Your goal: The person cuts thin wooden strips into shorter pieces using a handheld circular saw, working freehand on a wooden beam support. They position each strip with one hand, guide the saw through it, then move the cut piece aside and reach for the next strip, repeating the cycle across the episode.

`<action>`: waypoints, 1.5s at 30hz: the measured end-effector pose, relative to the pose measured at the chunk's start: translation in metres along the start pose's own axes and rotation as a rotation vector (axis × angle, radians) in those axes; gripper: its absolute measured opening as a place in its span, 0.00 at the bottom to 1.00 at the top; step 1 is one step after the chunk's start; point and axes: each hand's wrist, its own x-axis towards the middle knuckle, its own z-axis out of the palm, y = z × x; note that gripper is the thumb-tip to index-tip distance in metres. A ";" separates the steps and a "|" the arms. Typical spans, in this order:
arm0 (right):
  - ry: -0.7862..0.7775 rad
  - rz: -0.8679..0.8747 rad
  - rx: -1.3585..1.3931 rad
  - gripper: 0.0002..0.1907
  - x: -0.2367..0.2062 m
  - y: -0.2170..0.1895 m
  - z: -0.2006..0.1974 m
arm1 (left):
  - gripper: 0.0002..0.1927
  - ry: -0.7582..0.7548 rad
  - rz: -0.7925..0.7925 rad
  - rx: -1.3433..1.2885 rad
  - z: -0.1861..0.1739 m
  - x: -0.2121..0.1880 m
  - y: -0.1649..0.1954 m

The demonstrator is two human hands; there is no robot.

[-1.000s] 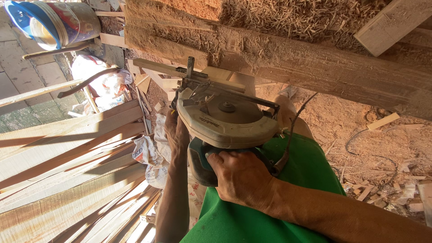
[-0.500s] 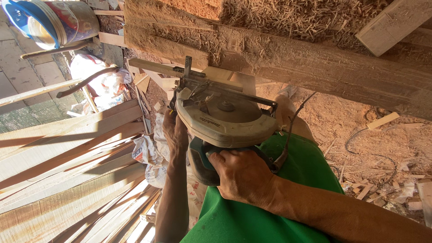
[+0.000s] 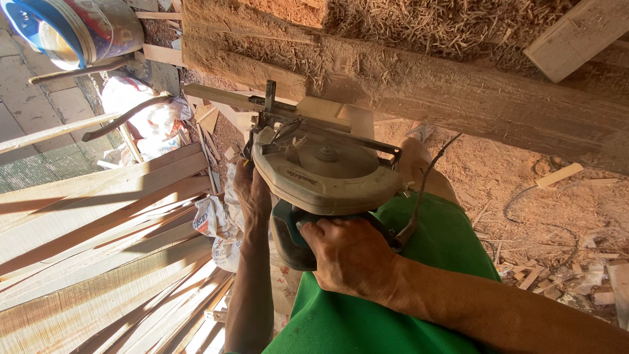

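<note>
Fabric, bright green, fills the near foreground under the person's arms, and just above it the right hand [image 3: 350, 259] is wrapped tight around the dark rear handle of the circular saw [image 3: 324, 177]. On the saw's left side the left hand [image 3: 252, 190] curls against the front of the body, fingers closed on it as far as can be seen. The saw's pale round guard faces the camera, its metal base plate pressed toward a thin wooden strip [image 3: 223, 98] running out to the saw's left. Beyond the saw lies a thick sawdust-caked beam [image 3: 458, 92]. Left of the saw, long planks [image 3: 98, 216] are stacked. Judging by this, a cut is under way; continuing calls for steady forward pressure and a level base plate.
</note>
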 end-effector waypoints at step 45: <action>-0.011 -0.032 0.002 0.17 0.037 -0.012 0.007 | 0.16 0.008 0.091 -0.019 -0.039 0.040 -0.035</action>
